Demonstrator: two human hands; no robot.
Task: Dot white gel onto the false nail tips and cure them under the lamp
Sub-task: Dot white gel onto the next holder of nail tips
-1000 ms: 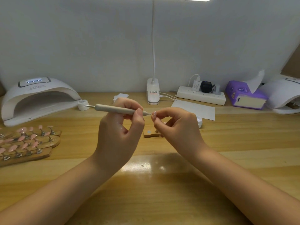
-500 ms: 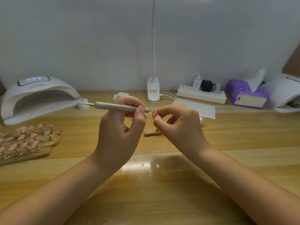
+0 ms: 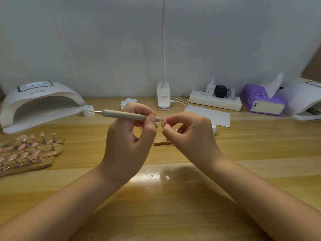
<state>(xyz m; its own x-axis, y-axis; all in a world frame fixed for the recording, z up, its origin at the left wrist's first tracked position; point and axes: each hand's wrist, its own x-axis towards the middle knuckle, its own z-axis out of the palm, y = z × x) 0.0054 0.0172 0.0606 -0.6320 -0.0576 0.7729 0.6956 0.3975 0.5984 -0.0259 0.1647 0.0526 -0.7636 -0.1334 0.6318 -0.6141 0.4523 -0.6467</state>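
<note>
- Two hands met above the middle of the wooden table [image 3: 173, 214].
- Left hand [image 3: 128, 141] pinched a grey dotting pen [image 3: 125, 115] between thumb and fingers; pen lay near level, metal end pointing left, working tip pointing right.
- Right hand [image 3: 189, 134] pinched a small false nail tip [image 3: 164, 118] at its fingertips; the pen's tip was touching it or just short of it, cannot tell which.
- Small white gel pot [image 3: 88, 110] stood near the mouth of the curing lamp; faint print on its lid, unreadable; contents not visible.
- Another small white pot [image 3: 214, 129] sat behind the right hand, mostly hidden.
- White curing lamp [image 3: 40, 103] at far left, chamber open toward the table, lit display on top, "SUN" legible on the shell.
- Wooden holder strips [image 3: 27, 153] at left edge carried rows of pink nail tips on metal stands.
- One short wooden holder [image 3: 161, 142] lay between the hands, a pale disc on it.
- Purple tissue box [image 3: 262, 100] at right rear, a sheet sticking up from its slot.
- White power strip [image 3: 215, 101] held a white charger and a black plug.
- Clip base of desk lamp [image 3: 163, 100] bore a red-and-white label, too small to read.
- Second white lamp shell [image 3: 302, 100] at far right edge.
</note>
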